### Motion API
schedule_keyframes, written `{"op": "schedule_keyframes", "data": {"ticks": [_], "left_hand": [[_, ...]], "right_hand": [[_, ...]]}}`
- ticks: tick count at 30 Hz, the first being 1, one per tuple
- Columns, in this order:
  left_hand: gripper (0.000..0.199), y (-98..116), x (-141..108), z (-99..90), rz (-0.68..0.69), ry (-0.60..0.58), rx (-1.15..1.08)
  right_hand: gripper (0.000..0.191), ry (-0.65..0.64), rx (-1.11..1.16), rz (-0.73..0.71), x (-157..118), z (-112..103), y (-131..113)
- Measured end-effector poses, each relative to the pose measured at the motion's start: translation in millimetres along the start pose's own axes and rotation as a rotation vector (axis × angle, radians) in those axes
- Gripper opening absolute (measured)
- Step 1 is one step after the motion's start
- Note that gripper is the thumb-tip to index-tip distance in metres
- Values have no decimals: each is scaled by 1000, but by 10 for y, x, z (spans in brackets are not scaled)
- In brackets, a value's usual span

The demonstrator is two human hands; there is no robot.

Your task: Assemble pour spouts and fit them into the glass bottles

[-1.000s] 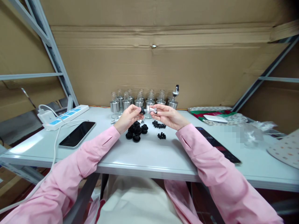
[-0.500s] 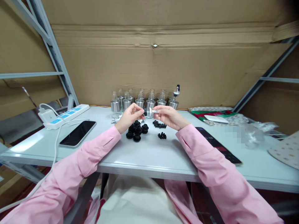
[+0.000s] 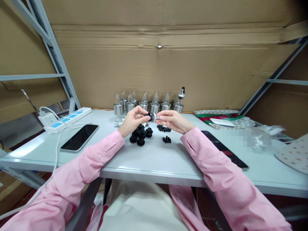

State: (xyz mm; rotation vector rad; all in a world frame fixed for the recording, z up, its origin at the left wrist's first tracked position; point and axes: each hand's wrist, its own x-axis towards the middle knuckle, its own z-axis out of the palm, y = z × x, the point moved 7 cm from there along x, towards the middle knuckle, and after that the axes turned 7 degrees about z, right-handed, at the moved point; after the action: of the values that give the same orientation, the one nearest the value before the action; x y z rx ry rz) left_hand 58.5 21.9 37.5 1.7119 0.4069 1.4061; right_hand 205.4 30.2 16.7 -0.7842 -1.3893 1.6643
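My left hand [image 3: 133,122] pinches a black ribbed stopper [image 3: 151,116] between thumb and fingers. My right hand [image 3: 175,121] grips the narrow end of a silver pourer spout [image 3: 158,117], whose wide end meets the stopper. Both pieces are level above the table, in line with each other; how deeply they fit cannot be made out. Below my left hand lies a cluster of black stoppers [image 3: 141,133]. Small black parts [image 3: 164,128] lie in two groups under my right hand. Silver spout pieces [image 3: 118,123] show partly behind my left hand.
Glass-necked bottles with metal bodies [image 3: 118,108] stand in rows by the cardboard wall [image 3: 168,64]; a black-and-silver pourer [image 3: 182,93] tops the rightmost. Left are a phone [image 3: 80,138] and power strip [image 3: 69,120]. A second phone [image 3: 223,149] and plastic bag [image 3: 262,138] lie right.
The stopper and the spout have come together, and the black stopper shows more plainly between my hands. Both hands stay in nearly the same place.
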Motion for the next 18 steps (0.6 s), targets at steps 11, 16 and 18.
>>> {"op": "schedule_keyframes", "data": {"ticks": [11,16,18], "left_hand": [[33,2,-20,25,59,-73,53],[30,42,-22,37,105,-103,68],[26,48,-32,41,124,-128,98]], "right_hand": [[16,21,22,18,14,-36,26],[13,21,56,35,13,-22,39],[11,29,64,61,15,-34,52]]}}
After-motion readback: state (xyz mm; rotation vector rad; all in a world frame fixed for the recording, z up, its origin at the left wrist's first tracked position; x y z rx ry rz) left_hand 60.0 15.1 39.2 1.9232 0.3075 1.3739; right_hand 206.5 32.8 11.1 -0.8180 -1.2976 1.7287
